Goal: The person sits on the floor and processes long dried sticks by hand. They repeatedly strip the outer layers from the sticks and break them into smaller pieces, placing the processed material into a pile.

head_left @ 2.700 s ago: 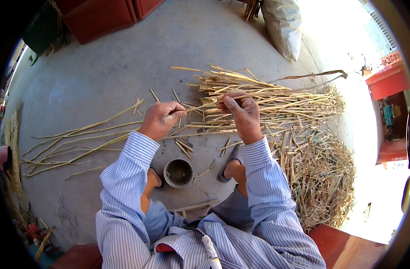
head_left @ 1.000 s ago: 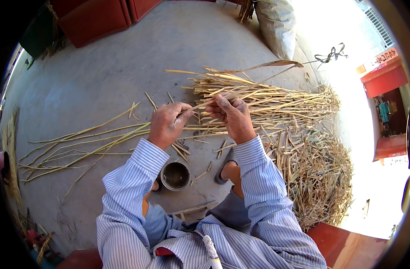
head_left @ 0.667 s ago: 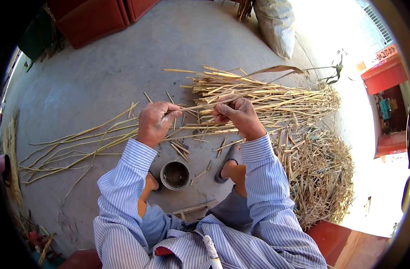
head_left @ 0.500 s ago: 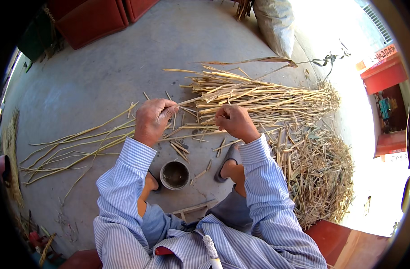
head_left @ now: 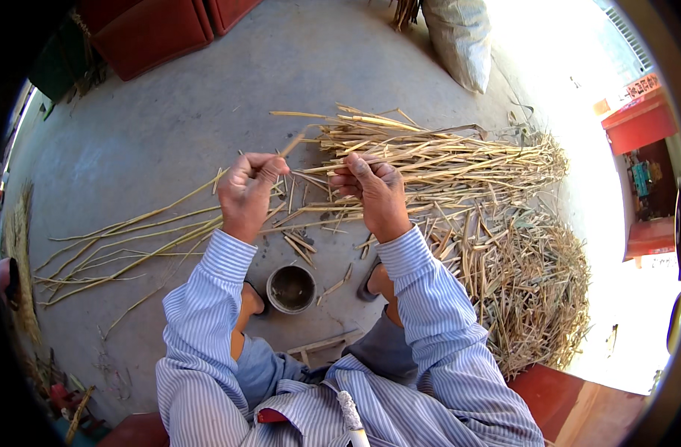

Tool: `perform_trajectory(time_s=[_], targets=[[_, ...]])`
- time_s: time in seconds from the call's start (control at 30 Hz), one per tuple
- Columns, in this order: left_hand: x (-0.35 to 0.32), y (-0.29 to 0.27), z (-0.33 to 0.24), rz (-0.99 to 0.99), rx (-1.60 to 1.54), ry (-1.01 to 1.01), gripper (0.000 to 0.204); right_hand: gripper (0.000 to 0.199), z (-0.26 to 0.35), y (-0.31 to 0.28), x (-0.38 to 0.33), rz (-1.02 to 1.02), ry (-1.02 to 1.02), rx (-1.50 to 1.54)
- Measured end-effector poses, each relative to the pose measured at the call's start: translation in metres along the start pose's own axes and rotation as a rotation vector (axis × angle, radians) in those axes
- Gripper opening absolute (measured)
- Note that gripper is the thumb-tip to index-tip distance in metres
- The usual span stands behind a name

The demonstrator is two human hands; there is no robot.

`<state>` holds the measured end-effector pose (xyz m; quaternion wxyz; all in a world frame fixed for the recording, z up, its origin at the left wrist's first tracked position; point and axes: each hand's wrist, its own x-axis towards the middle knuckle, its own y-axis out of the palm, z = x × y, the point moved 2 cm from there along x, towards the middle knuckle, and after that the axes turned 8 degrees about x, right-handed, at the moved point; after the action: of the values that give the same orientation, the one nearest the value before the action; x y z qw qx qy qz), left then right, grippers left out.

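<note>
My left hand (head_left: pixel 248 195) is closed, pinching a short, pale brown piece of dry stalk (head_left: pixel 292 144) that points up and to the right. My right hand (head_left: pixel 376 197) is raised beside it, thumb and fingers pressed together; whatever is in them I cannot make out. Just beyond the right hand lies a thick bundle of straw-coloured stalks (head_left: pixel 437 155), its cut ends facing left. Several long thin stalks (head_left: pixel 131 253) fan out on the floor left of my left hand. Short cut bits (head_left: pixel 301 247) lie scattered below and between the hands.
A round bowl of dark liquid (head_left: pixel 291 289) stands between my feet. On the right is a heap of dry husks and leaves (head_left: pixel 534 290). A pale sack (head_left: pixel 459 41) and red boxy furniture (head_left: pixel 150 37) stand farther off. A lit cigarette (head_left: pixel 352 417) shows at the bottom edge.
The long stalk with its leaf no longer stretches from my left hand over the bundle; a short piece shows there now. My right hand has turned and shifted slightly left and up.
</note>
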<state>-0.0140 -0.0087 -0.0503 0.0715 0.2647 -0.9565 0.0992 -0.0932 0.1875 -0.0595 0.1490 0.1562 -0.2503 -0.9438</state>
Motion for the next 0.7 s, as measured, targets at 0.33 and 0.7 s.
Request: perform_trajectory(time_s=[0.33, 0.7], targets=[[0.006, -0.019, 0.0, -0.011, 0.589, 0.432, 0.018, 0.028, 0.074, -0.057, 0.012, -0.418, -0.763, -0.216], [-0.008, 0.005, -0.012, 0.186, 0.537, 0.521, 0.021, 0.036, -0.004, 0.031, -0.021, 0.316, -0.073, -0.237]])
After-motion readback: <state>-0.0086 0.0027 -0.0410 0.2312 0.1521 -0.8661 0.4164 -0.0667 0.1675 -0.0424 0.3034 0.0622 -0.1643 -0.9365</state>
